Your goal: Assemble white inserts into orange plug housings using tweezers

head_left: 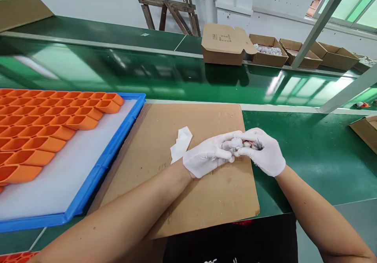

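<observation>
A small white part (235, 143) is sitting pinched between the fingers of both gloved hands, left hand (206, 157) and right hand (263, 151) meeting above the cardboard sheet (203, 200). A white wipe (181, 143) is lying just beyond the left fingers; a blue tray (118, 137) is resting further that way on the counter (318, 165).

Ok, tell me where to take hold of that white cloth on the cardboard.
Pinch the white cloth at its raised upper corner, coming from above on the side towards the blue tray. It lies crumpled on the cardboard sheet, free of the left hand.
</observation>
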Tool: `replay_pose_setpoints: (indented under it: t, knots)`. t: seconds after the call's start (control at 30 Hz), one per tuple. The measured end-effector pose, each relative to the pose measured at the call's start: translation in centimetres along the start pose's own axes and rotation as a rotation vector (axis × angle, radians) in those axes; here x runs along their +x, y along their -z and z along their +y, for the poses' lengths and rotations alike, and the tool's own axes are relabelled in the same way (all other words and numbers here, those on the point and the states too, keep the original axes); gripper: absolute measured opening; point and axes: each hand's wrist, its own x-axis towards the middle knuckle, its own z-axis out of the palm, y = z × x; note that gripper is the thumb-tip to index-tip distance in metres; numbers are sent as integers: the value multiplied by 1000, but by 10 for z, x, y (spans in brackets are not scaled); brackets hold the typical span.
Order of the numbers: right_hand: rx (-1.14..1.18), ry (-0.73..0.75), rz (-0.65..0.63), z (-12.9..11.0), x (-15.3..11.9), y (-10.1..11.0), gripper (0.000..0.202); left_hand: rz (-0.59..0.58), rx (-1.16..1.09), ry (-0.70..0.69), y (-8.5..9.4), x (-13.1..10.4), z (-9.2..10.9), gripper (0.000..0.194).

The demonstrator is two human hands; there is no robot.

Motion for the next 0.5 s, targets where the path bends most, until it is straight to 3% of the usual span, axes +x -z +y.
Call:
replay_pose_setpoints:
  t: [0.07, 0.13, 0.23, 0.3, 0.37, 0.43, 0.5]
  knots:
    - [33, -16, 76, -1, -2, -6, 22, -50, -139, 9, 0, 1, -3, 30]
    - [8, -6, 129, -1, -4, -10, 23, -21, -170, 0, 1, 4, -10, 24]
    - [-104, 19, 127, -5, -7, -9, 24, 18, -159, -19, 3, 7, -19, 30]
    - [-130, 12, 70, -8, -10, -2, 37, 38, -131, -5, 4, 8, -21, 36]
    - [-74, -26, -15, -8, -13, 7, 62, 7, -77, 55, 6, 9, -22, 45]
    - [-7, -129, -172, -4, -16, 14, 59, -38, -14, 91, 9, 11, -22, 57]
    - [15, -196, -233, 2, -19, 17, 48, -42, -6, 78, 10, 14, -22, 72]
